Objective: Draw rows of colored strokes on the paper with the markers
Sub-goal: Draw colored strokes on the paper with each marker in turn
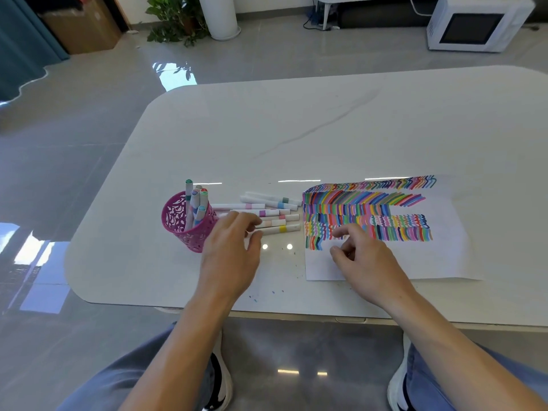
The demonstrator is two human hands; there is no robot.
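Fingers (pixel 237 218) of the left hand (pixel 231 253) reach out over the loose markers (pixel 275 206) lying side by side on the desk (pixel 296 129). They are relaxed and lightly bent, with the thumb held apart, and grasp nothing that shows. The reach looks like picking the next colour, perhaps the yellow-banded marker (pixel 283 229) nearest the near edge.

The right hand (pixel 367 262) hangs over the near left part of the paper (pixel 444 256). Its fingers are loosely curled and released, with no marker in them. Whether it touches the sheet I cannot tell. It probably waits there because the lowest row of strokes (pixel 314 241) stops short just beside it, so the next marks belong at that spot.

The paper lies toward the near edge of the desk, right of the middle, with its upper part filled by coloured rows and the near strip bare. The markers lie just left of it, caps pointing at the sheet, within easy reach of either hand. A pink mesh cup (pixel 178 221), further toward the left edge, holds more markers upright.
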